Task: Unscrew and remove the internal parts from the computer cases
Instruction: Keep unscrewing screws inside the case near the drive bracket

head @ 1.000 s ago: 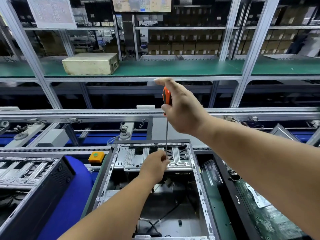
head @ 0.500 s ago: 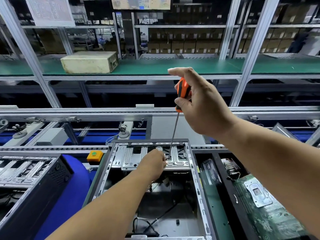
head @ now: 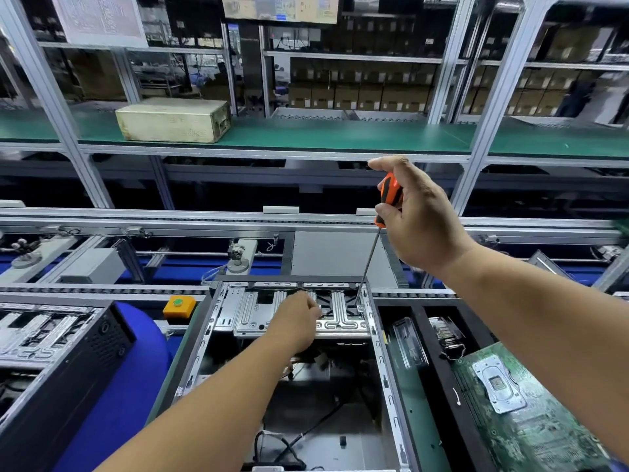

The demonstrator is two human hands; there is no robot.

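The open grey steel computer case (head: 374, 335) lies on its side on the conveyor line (head: 102, 289), and a stamped silver drive bracket (head: 340, 321) spans the end of it farthest from the person. The right hand (head: 418, 216) has its fingers curled round the orange-and-black handle of a long-shafted screwdriver (head: 388, 195), thumb up near the cap. The thin shaft slants down and to the left, and its tip sits at the bracket's right end, just inside the case's right wall. Whether it is seated in a screw head is too small to tell. The left hand (head: 296, 321) rests on the middle of the bracket with its fingers bent. It may be pinching something small, but its grip is hidden.

The risks lie mainly in that slant. A tilted shaft could let the tip ride out of the screw under pressure and round the head, or skid across the bracket toward the left hand nearby. A freed screw could drop among the black cables (head: 306, 434) at the near end of the case. If this is the last fastener, the bracket could shift unless the left hand steadies it. A removed green circuit board (head: 544, 420) lies just right of the case.
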